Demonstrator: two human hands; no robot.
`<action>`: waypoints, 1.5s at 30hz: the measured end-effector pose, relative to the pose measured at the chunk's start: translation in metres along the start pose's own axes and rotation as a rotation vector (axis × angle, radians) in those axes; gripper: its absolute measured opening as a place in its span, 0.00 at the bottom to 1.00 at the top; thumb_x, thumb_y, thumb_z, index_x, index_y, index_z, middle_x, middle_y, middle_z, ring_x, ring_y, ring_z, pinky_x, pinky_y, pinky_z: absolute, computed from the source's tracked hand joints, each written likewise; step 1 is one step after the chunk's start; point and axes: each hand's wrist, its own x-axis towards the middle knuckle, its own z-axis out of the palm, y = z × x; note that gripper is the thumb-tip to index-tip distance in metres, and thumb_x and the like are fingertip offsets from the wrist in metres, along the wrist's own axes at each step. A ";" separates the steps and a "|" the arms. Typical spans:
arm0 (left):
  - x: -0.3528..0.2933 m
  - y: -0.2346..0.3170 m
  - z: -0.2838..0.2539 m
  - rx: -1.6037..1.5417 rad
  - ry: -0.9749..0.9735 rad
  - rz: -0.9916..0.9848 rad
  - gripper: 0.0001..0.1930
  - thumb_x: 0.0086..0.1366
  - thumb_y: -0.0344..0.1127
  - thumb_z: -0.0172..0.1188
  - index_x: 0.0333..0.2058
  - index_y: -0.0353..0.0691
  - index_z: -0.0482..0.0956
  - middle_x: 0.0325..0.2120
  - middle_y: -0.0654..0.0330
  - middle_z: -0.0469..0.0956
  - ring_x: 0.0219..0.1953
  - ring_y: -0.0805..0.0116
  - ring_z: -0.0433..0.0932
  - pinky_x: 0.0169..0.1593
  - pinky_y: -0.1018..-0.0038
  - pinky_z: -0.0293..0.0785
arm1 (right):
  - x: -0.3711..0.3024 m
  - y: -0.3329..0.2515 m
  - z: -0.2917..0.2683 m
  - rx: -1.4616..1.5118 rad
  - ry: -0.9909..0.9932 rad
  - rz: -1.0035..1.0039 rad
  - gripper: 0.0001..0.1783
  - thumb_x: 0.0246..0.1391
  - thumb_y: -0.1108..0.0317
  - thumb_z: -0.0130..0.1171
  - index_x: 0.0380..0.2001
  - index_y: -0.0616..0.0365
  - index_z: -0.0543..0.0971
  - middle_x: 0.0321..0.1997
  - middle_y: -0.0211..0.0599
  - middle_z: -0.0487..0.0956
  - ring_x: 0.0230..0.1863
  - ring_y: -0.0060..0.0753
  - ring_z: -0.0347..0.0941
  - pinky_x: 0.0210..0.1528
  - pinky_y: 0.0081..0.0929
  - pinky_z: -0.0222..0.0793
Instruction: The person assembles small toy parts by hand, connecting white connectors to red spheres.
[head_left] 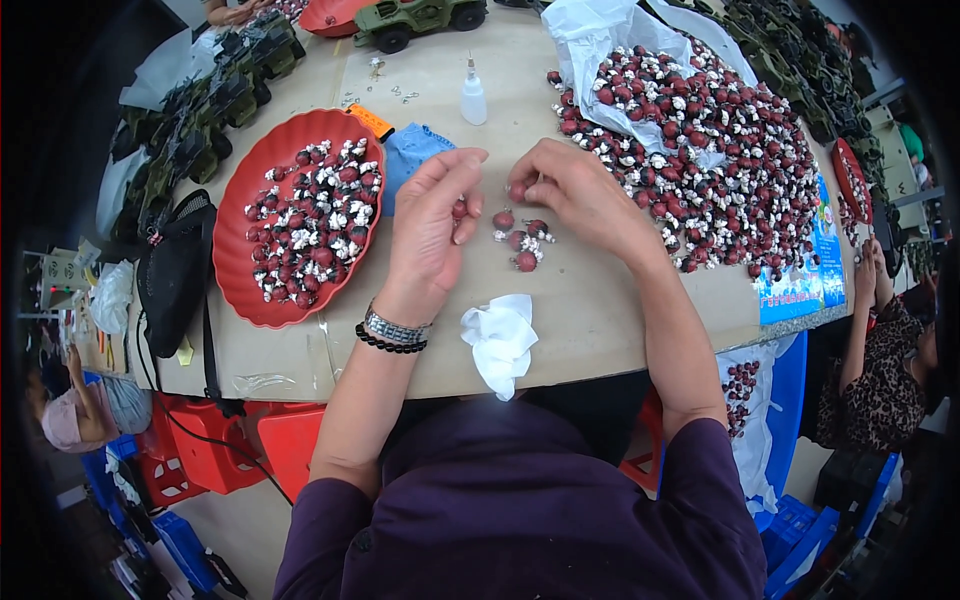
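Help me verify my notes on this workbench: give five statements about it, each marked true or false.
1. The red scalloped bowl lies to the left of the left hand. True.
2. The left wrist is bare. False: a silver band and a black beaded bracelet circle it.
3. The right hand touches a small red ball. True.
4. The white tissue lies inside the bowl. False: the white tissue is at the near edge of the table.
5. A small white bottle stands beyond both hands. True.

Head-worn fisheye view, left of a side-by-side pair, looking steeply down over a purple shirt (pixel 560 500), left hand (pixel 432 215) and right hand (pixel 578 190) close and near centre, brown tabletop (pixel 590 315) ahead, edges bowing rimward
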 end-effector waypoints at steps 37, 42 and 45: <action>-0.011 0.003 0.011 0.157 -0.155 0.124 0.18 0.61 0.32 0.64 0.49 0.36 0.75 0.29 0.68 0.78 0.25 0.86 0.71 0.24 0.89 0.60 | -0.004 -0.008 0.011 0.954 -0.031 0.234 0.07 0.60 0.73 0.53 0.42 0.58 0.72 0.32 0.25 0.74 0.29 0.14 0.68 0.29 0.12 0.65; -0.012 0.002 0.014 0.283 -0.098 0.211 0.18 0.62 0.31 0.62 0.51 0.34 0.75 0.30 0.68 0.78 0.23 0.87 0.67 0.22 0.89 0.57 | -0.004 -0.011 0.011 0.669 0.099 0.121 0.11 0.58 0.74 0.51 0.44 0.63 0.74 0.35 0.31 0.78 0.33 0.17 0.73 0.31 0.17 0.71; -0.011 -0.001 0.013 0.344 -0.082 0.254 0.19 0.63 0.30 0.61 0.52 0.32 0.74 0.30 0.69 0.77 0.23 0.88 0.65 0.20 0.89 0.54 | -0.004 -0.013 0.012 0.514 0.186 0.051 0.13 0.55 0.73 0.51 0.42 0.68 0.76 0.37 0.39 0.81 0.35 0.22 0.78 0.32 0.22 0.77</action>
